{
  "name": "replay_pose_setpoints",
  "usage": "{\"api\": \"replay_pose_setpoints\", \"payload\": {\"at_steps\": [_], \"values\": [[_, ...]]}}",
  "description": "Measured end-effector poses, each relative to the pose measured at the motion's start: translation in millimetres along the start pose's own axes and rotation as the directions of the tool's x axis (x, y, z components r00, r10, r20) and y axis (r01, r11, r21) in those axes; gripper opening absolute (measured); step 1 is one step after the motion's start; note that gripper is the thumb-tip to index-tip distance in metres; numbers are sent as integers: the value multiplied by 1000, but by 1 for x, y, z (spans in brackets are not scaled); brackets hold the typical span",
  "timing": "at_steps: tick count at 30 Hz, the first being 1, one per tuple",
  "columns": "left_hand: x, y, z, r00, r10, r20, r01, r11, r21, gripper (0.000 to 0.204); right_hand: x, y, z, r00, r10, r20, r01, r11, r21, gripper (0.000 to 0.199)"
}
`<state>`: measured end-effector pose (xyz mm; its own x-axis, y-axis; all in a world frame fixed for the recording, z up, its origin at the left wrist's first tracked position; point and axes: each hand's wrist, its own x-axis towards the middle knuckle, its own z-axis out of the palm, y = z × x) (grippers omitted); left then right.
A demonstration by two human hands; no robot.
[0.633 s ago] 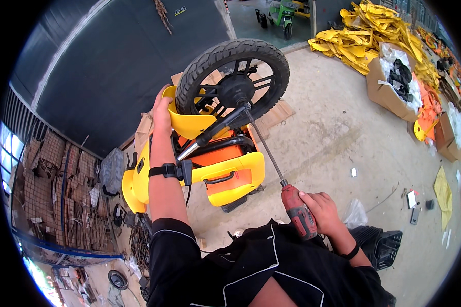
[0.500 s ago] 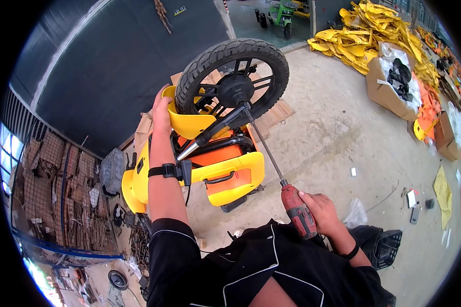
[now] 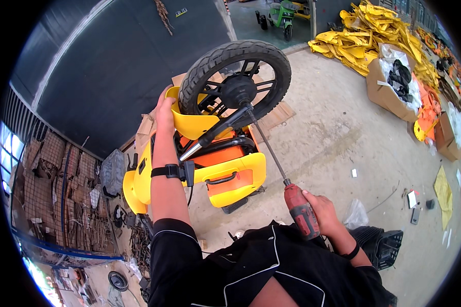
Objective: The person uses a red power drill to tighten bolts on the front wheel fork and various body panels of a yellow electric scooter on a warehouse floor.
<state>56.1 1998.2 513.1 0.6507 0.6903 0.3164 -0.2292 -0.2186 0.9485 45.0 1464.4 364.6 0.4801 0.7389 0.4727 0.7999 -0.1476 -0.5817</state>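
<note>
A yellow and orange small vehicle body (image 3: 225,171) stands tipped up in front of me, its black spoked wheel (image 3: 236,81) at the top. My left hand (image 3: 165,110) grips the yellow mudguard (image 3: 187,123) beside the wheel. My right hand (image 3: 320,210) is closed on a red power screwdriver (image 3: 300,211). Its long thin bit (image 3: 266,146) reaches up to the black fork near the wheel hub.
Piles of yellow plastic panels (image 3: 366,36) and open cardboard boxes (image 3: 394,84) lie at the back right. A dark wall runs along the left, with scrap cardboard and wire racks (image 3: 51,189) below it. A black crate (image 3: 381,245) sits by my right arm.
</note>
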Motion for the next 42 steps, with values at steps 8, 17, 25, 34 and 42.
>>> {"api": "replay_pose_setpoints", "payload": {"at_steps": [8, 17, 25, 34, 42], "values": [[0, 1, 1, 1000, 1, -2, -1, 1000, -4, 56, 0, -4, 2, 1000, 10, 3, -9, 999, -31, 85], [1, -2, -2, 1000, 28, 15, -28, 999, 16, 57, -2, -7, -1, 999, 40, 24, -39, 999, -20, 85], [1, 0, -1, 1000, 5, 20, -5, 1000, 14, 56, -3, -5, -1, 998, 61, 35, -61, 998, -1, 84], [-4, 6, 1, 1000, -2, 8, 2, 1000, 15, 56, -1, -4, -1, 999, 32, 35, -31, 999, -15, 84], [-2, 4, 3, 1000, -7, 11, 7, 1000, -2, 56, -2, -1, -3, 998, 45, 51, -44, 999, -16, 85]]}}
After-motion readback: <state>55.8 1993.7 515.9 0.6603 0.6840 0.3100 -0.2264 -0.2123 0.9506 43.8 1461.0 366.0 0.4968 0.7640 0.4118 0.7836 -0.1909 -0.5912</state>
